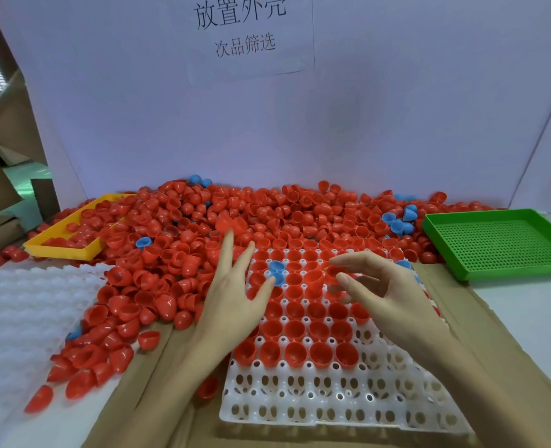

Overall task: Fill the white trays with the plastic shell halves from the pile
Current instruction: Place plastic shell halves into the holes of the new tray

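A white tray (335, 402) with round cells lies on cardboard in front of me. Red shell halves (295, 329) fill its far rows, and two blue halves (275, 271) sit among them; the near rows are bare. Behind it spreads a big pile of red shell halves (267, 215) with a few blue ones. My left hand (235, 302) hovers flat over the tray's left edge, fingers straight and spread, holding nothing. My right hand (387, 289) hangs over the tray's right part with loosely bent fingers, and a red half (334, 272) lies by its fingertips; no clear grip shows.
A stack of white trays (25, 312) sits at the left. A yellow tray (61, 247) is half buried in shells at the back left. A green perforated tray (500, 244) stands at the right. A white board (300, 124) closes the back.
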Motion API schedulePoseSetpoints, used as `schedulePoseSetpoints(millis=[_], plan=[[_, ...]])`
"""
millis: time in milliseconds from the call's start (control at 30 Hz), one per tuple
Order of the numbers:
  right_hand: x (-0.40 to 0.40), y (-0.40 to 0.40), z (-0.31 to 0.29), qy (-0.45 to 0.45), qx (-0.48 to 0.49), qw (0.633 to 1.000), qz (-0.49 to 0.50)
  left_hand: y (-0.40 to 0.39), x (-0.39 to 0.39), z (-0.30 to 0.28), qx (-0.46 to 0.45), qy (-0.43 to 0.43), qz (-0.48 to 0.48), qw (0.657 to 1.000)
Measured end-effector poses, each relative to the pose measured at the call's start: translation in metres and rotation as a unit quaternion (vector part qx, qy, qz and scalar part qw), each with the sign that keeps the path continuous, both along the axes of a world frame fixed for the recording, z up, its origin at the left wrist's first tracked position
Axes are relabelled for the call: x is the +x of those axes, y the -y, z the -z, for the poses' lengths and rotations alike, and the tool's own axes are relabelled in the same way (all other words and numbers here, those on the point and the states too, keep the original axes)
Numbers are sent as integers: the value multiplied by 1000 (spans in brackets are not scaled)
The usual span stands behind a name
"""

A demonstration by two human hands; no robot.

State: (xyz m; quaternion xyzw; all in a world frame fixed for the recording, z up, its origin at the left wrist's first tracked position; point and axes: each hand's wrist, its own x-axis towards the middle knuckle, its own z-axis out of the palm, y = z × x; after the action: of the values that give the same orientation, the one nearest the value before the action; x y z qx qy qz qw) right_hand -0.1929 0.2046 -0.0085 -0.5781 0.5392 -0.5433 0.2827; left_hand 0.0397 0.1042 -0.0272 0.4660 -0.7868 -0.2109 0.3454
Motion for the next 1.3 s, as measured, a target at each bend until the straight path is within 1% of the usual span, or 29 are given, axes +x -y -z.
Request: schedulePoseSetpoints(millis=[67,167,267,333,400,467,533,600,700,767,833,933,1033,1133,1200,1300], plan=[[1,0,0,-4,0,1000,-2,0,0,0,0,-12,-42,999],[3,-1,1,-14,3,1000,-2,4,3,-1,63,-36,-48,996],[3,-1,0,-24,8,1000,-2,5,4,3,28,-11,-54,998],[4,-1,0,-26,8,1000,-3,2,2,3,2,-22,-46,999],[4,-2,0,-30,8,1000,-2,-1,0,-1,-40,-57,-19,997],[4,-2,1,-34,9,999,-2,-6,-2,-7,-79,-83,37,993],[5,-2,1,-31,10,999,-10,-13,-5,-12,-86,-90,124,984],[6,-2,1,-17,9,1000,-24,-19,-9,-11,-73,-85,179,977],[6,0,2,-7,10,999,-32,-23,-14,-4,-60,-101,174,978],[4,0,1,-21,16,999,-47,-24,-15,-4,-17,-136,166,977],[1,-3,-2,-50,26,995,-86,-22,-14,-5,19,-155,175,972],[2,-7,-8,-82,13,988,-133,-22,-11,-8,38,-117,210,970],[5,-6,-3,-165,-5,981,-104,-23,-10,-7,35,-74,246,966],[3,-6,-2,-216,5,973,-83,-23,-12,-5,22,-79,247,965],[-6,-6,-7,-216,15,973,-77,-20,-11,-4,1,-88,231,969],[-26,-11,-20,-197,42,975,-97,-14,-8,-2,-55,-68,189,978]])
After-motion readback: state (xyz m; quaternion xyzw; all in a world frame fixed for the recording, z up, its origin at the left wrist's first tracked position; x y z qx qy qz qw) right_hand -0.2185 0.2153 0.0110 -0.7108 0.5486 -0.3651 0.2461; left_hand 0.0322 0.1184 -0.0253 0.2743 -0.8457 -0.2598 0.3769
